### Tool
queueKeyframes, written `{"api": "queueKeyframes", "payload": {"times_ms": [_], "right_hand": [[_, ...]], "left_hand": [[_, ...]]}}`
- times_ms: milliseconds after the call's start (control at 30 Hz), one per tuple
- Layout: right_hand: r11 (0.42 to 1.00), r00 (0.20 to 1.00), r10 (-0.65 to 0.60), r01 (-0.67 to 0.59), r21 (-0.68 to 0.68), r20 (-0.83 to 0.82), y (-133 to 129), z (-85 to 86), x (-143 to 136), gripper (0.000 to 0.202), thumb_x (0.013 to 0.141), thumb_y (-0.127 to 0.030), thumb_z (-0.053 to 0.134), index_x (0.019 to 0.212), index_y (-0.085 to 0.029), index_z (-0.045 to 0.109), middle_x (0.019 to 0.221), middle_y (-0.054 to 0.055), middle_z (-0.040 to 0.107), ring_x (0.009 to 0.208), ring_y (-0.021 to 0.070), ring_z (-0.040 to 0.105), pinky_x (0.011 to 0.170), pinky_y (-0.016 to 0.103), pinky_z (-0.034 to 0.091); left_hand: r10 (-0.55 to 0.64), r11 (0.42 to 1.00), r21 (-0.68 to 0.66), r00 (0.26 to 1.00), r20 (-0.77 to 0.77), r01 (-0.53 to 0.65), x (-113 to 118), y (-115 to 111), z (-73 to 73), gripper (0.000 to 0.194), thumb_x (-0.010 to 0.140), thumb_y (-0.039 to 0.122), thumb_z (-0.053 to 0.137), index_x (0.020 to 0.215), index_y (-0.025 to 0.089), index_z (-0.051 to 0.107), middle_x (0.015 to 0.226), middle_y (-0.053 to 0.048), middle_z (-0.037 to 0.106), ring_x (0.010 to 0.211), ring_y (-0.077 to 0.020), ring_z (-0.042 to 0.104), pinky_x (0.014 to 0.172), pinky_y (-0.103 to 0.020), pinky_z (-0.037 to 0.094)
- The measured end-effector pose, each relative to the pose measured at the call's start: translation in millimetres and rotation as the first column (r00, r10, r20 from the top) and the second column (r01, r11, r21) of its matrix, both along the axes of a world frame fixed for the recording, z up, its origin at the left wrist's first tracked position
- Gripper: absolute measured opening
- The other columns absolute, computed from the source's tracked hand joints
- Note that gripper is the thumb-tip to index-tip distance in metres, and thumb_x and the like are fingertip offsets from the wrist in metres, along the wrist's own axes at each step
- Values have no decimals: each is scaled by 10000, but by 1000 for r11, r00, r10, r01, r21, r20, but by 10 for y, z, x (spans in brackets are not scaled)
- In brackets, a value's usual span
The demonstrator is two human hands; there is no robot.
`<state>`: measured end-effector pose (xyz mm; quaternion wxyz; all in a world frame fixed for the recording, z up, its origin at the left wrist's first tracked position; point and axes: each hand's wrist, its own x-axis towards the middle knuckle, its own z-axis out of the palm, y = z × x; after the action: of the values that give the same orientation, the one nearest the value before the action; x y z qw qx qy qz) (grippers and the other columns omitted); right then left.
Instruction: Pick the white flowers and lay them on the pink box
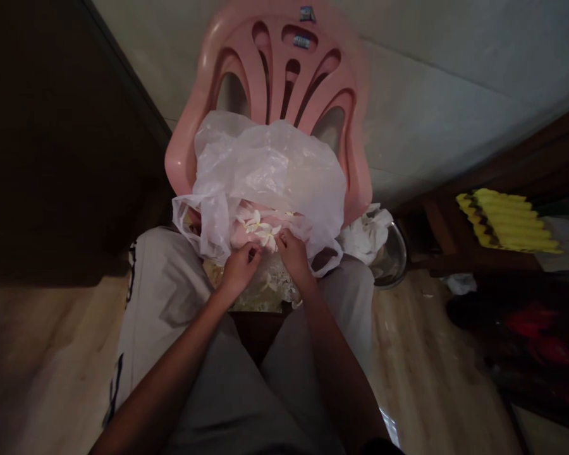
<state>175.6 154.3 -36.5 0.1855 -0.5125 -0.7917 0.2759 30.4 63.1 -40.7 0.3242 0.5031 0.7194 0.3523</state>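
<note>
White flowers (262,231) lie at the mouth of a translucent plastic bag (275,164) on a pink plastic chair (187,148). Just below the flowers on the left is my left hand (241,264), its fingers bent together; what they hold, if anything, is too small to tell. My right hand (291,249) is at the right edge of the flowers, its fingertips pinched near a petal. Whether a stem sits between them cannot be made out. Below both hands, more pale pieces (277,278) lie in a clear bag between my knees.
A metal bowl (398,256) and crumpled white plastic (370,234) are right of the chair. A yellow ridged object (509,221) rests on a dark wooden shelf (478,262) farther right. Two small packets (302,42) are at the chair's back. A dark panel (52,139) stands at left.
</note>
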Motion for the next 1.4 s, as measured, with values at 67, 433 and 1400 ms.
{"api": "queueKeyframes", "payload": {"times_ms": [67, 433, 1400], "right_hand": [[999, 995, 21, -25, -39, -103, -25, -8, 36, 215, 938, -334, 411, 885, -211, 580, 761, -7, 625, 708, 156, 553, 678, 243, 384], [894, 966, 115, -202, -400, -231, -186, 109, 307, 256, 841, -439, 547, 844, -203, 647, 687, -29, 608, 624, 139, 531, 601, 235, 399], [827, 737, -365, -24, -561, -569, -557, 166, 82, 285, 852, -532, 530, 851, -250, 496, 636, -48, 552, 471, 127, 513, 430, 252, 412]], "left_hand": [[39, 999, -4, 999, -10, -40, -7, 3, -23, 215, 916, 323, 506, 1047, 214, 636, 858, -35, 727, 766, -193, 672, 692, -271, 478], [82, 996, -28, 997, 12, -82, -11, 40, -56, 286, 941, 288, 453, 1127, 195, 649, 862, -40, 738, 721, -181, 668, 673, -265, 477], [-193, 981, 31, 978, 84, 191, 72, 8, 88, 328, 957, 360, 400, 850, 190, 659, 709, -15, 666, 693, -177, 609, 672, -270, 451]]}}
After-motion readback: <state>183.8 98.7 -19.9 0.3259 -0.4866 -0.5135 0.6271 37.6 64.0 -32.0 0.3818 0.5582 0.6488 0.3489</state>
